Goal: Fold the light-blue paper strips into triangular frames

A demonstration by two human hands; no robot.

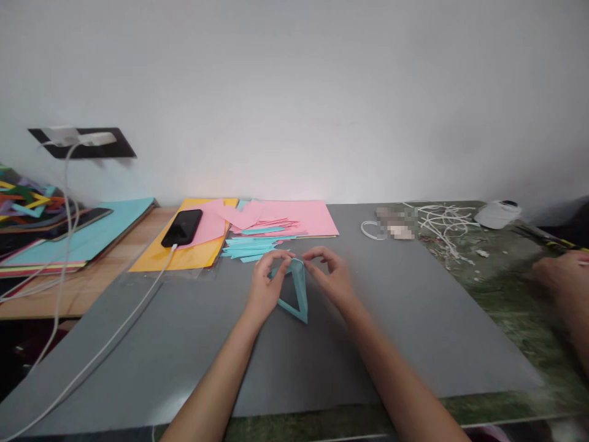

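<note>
A folded light-blue paper triangle (300, 291) hangs upright over the grey sheet, one corner pointing down towards me. My left hand (270, 276) pinches its upper left part between thumb and fingertips. At the top corner, my right hand (332, 276) has thumb and forefinger closed on the paper's edge. The fingertips of both hands are close together there. Just beyond them lie several light-blue paper strips (251, 247), with pink strips (276, 225) behind.
A black phone (182, 228) with a white charging cable (133, 319) rests on yellow paper (151, 259). Pink sheets (299, 215) lie by the wall. White strings (444, 224) are at the back right. Another person's hand (564, 273) is at the right edge.
</note>
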